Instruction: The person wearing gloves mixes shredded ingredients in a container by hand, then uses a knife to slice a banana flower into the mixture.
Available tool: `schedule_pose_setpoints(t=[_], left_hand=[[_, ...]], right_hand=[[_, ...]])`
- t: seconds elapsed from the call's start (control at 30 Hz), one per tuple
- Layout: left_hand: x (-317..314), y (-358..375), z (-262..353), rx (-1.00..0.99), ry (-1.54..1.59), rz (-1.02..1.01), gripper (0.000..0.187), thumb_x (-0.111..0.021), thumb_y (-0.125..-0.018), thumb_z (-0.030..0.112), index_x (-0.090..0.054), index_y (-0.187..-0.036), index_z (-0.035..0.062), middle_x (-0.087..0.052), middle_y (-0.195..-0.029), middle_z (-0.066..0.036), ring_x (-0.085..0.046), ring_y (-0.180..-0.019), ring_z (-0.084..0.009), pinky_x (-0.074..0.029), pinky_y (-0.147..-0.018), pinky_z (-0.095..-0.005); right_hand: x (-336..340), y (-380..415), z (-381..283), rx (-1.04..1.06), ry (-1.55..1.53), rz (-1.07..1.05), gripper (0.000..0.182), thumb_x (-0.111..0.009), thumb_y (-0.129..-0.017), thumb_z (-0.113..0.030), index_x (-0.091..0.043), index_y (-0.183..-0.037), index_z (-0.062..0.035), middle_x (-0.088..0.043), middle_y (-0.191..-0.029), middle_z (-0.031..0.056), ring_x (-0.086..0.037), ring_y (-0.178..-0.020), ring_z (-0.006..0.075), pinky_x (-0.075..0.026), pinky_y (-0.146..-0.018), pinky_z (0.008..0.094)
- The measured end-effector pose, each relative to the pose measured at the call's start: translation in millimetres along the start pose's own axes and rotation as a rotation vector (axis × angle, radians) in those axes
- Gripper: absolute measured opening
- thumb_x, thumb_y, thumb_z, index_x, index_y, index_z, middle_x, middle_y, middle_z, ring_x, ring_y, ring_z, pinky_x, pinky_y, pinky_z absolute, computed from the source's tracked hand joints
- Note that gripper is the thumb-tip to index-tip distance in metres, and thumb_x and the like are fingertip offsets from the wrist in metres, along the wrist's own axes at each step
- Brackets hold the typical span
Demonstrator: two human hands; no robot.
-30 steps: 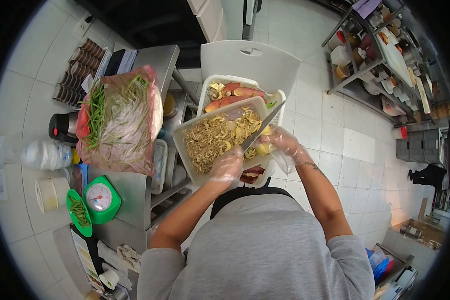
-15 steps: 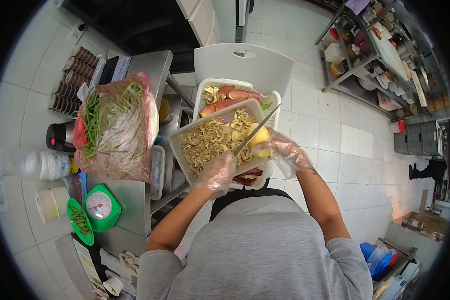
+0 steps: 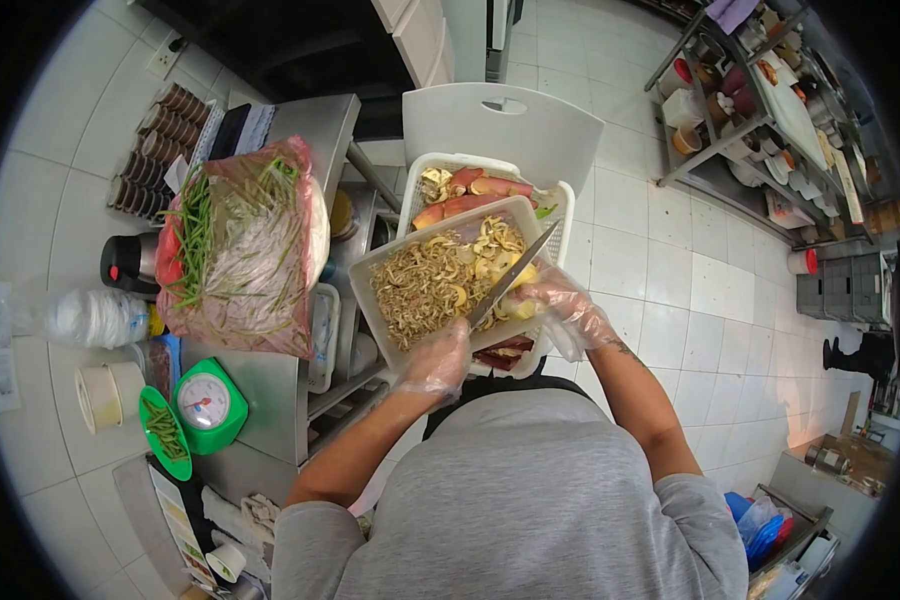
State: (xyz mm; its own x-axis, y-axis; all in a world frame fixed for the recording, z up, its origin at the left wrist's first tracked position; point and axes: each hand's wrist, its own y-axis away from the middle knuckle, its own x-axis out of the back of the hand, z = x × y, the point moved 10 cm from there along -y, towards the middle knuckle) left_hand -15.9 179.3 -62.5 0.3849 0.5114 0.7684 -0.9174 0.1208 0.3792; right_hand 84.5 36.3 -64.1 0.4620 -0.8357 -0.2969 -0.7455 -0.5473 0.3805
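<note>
My left hand (image 3: 438, 357), in a clear plastic glove, grips the handle of a knife (image 3: 515, 273) whose blade slants up to the right over a white tray (image 3: 368, 275). The tray holds shredded and sliced yellow-brown pieces (image 3: 425, 285). My right hand (image 3: 560, 305), also gloved, holds a yellow piece (image 3: 523, 283) against the blade at the tray's right edge. Under the tray sits a white slatted basket (image 3: 560, 200) with red-skinned pieces (image 3: 470, 195) in it, resting on a white chair (image 3: 500, 125).
A steel table (image 3: 270, 385) on the left carries a plastic bag of green beans (image 3: 240, 245), a green scale (image 3: 208, 403), a green dish of beans (image 3: 160, 430), a dark flask (image 3: 130, 262) and stacked cups (image 3: 155, 145). Metal shelves (image 3: 760, 130) stand at the right, and white floor tiles lie between.
The yellow piece in my right hand has come down closer to the tray, and the knife blade has shifted slightly with it. Both hands keep their grip.
</note>
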Motion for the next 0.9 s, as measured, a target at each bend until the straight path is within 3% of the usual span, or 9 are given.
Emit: schedule_pose_setpoints(t=[0.1, 0.2, 0.3, 0.4, 0.5, 0.6, 0.7, 0.8, 0.9], left_hand=[[16.8, -18.7, 8.1, 0.035, 0.063, -0.012, 0.024, -0.038, -0.096, 0.015, -0.049, -0.1, -0.0051, -0.063, -0.097, -0.032, -0.063, -0.095, -0.0475, -0.049, -0.084, -0.0542], [23.9, -18.8, 11.2, 0.038, 0.126, -0.01, 0.036, -0.029, -0.102, 0.028, -0.051, -0.107, -0.0004, -0.062, -0.1, -0.033, -0.059, -0.097, -0.0503, -0.045, -0.086, -0.0541], [5.6, -9.7, 12.4, -0.013, 0.07, -0.086, 0.029, -0.034, -0.1, 0.023, -0.05, -0.103, -0.0017, -0.062, -0.097, -0.032, -0.061, -0.094, -0.0485, -0.047, -0.083, -0.0538], [1.6, -5.1, 19.5, -0.075, -0.079, -0.025, 0.021, -0.04, -0.097, 0.016, -0.049, -0.099, -0.003, -0.062, -0.094, -0.031, -0.063, -0.091, -0.0466, -0.049, -0.08, -0.0525], [4.8, -23.7, 24.6, -0.044, -0.038, 0.033, 0.016, -0.042, -0.093, 0.009, -0.049, -0.097, -0.0039, -0.063, -0.091, -0.031, -0.064, -0.09, -0.0452, -0.05, -0.08, -0.0511], [3.8, -39.0, 28.7, -0.149, -0.071, 0.087, 0.014, -0.04, -0.094, 0.008, -0.049, -0.099, -0.0026, -0.066, -0.094, -0.027, -0.065, -0.091, -0.0455, -0.05, -0.08, -0.0533], [-2.7, -58.1, 22.1, 0.028, -0.017, 0.041, 0.016, -0.044, -0.092, 0.009, -0.049, -0.1, -0.003, -0.065, -0.097, -0.028, -0.065, -0.094, -0.0458, -0.05, -0.082, -0.0538], [16.2, -73.5, 3.2, 0.126, 0.064, -0.008, 0.02, -0.046, -0.092, 0.013, -0.05, -0.103, -0.0024, -0.065, -0.099, -0.029, -0.064, -0.097, -0.0467, -0.049, -0.083, -0.0543], [31.0, -47.7, 5.9, 0.025, 0.091, -0.044, 0.028, -0.047, -0.092, 0.02, -0.05, -0.11, -0.0015, -0.064, -0.102, -0.029, -0.062, -0.098, -0.0489, -0.048, -0.084, -0.0544]], right_hand=[[9.4, -17.9, 28.7, -0.064, 0.413, 0.021, 0.079, -0.082, -0.061, -0.028, -0.054, -0.126, 0.0065, -0.066, -0.109, 0.014, -0.063, -0.1, 0.0223, -0.049, -0.09, 0.0306], [14.5, -13.8, 18.2, -0.087, 0.431, 0.079, 0.076, -0.08, -0.062, -0.026, -0.054, -0.126, 0.0058, -0.067, -0.108, 0.0131, -0.063, -0.1, 0.0223, -0.049, -0.091, 0.031], [36.4, -21.4, 33.7, -0.056, 0.282, 0.079, 0.077, -0.081, -0.062, -0.025, -0.053, -0.127, 0.0049, -0.067, -0.109, 0.013, -0.064, -0.1, 0.022, -0.049, -0.093, 0.0302], [37.5, -17.3, 34.4, -0.086, 0.365, 0.052, 0.078, -0.079, -0.064, -0.016, -0.048, -0.134, 0.004, -0.065, -0.116, 0.0126, -0.06, -0.106, 0.0199, -0.046, -0.097, 0.0298], [24.0, -10.8, 18.6, -0.053, 0.515, 0.112, 0.079, -0.08, -0.064, -0.017, -0.049, -0.133, 0.0039, -0.065, -0.116, 0.0129, -0.061, -0.106, 0.0203, -0.046, -0.097, 0.0298], [31.0, -15.8, 24.5, -0.026, 0.488, 0.142, 0.079, -0.082, -0.062, -0.025, -0.052, -0.131, 0.0017, -0.068, -0.111, 0.017, -0.064, -0.104, 0.0274, -0.047, -0.097, 0.0324], [28.7, -16.3, 40.1, -0.179, 0.55, 0.037, 0.082, -0.084, -0.062, -0.028, -0.052, -0.13, 0.0038, -0.066, -0.114, 0.0195, -0.063, -0.107, 0.0291, -0.047, -0.097, 0.0341], [3.1, -15.7, 52.2, 0.011, 0.646, -0.002, 0.081, -0.084, -0.063, -0.029, -0.052, -0.128, 0.0058, -0.065, -0.117, 0.0209, -0.063, -0.107, 0.0297, -0.048, -0.097, 0.0352], [28.0, -17.6, 54.1, -0.045, 0.511, 0.079, 0.086, -0.087, -0.065, -0.032, -0.048, -0.132, 0.0065, -0.065, -0.115, 0.0209, -0.062, -0.11, 0.0292, -0.046, -0.1, 0.0343]])
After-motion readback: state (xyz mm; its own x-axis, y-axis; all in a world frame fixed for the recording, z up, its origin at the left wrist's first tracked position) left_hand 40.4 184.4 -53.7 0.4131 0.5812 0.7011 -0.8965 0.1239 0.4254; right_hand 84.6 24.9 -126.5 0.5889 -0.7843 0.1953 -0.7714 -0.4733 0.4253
